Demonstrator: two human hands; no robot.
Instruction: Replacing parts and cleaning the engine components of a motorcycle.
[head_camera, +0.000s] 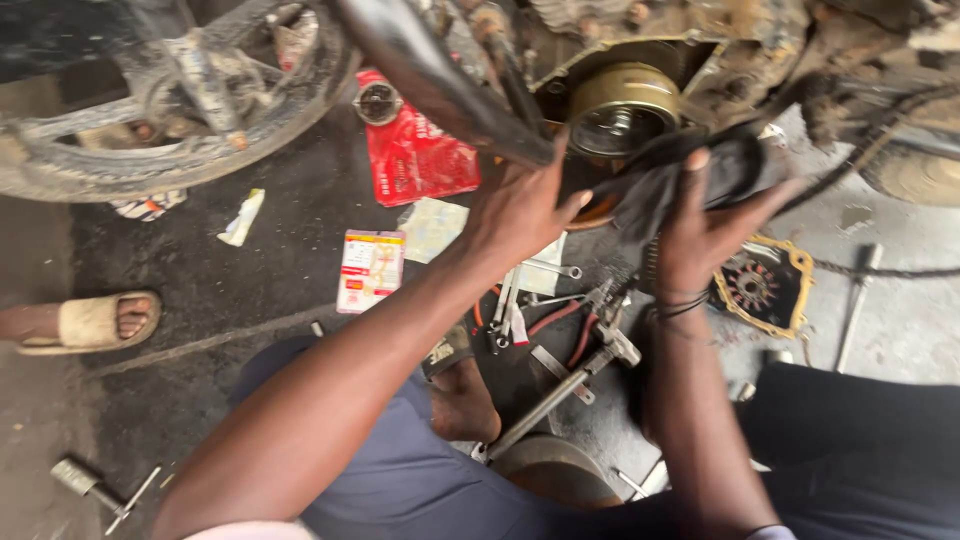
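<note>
My left hand (520, 205) reaches up under a dark curved exhaust pipe (430, 75) and presses against the motorcycle engine beside its round brass-coloured flywheel (622, 105). My right hand (705, 225) grips a black greasy rag (690, 175) bunched against the open engine case, just right of the flywheel. A dark band sits on my right wrist. The image is motion-blurred, so the fingertips are unclear.
A removed engine cover with yellow gasket (765, 285) lies on the floor at right. Spanners and pliers (560, 310) are scattered below the engine. A red packet (415, 150), a small box (370, 268), the wheel (170, 100), and another person's sandalled foot (95, 320) are at left.
</note>
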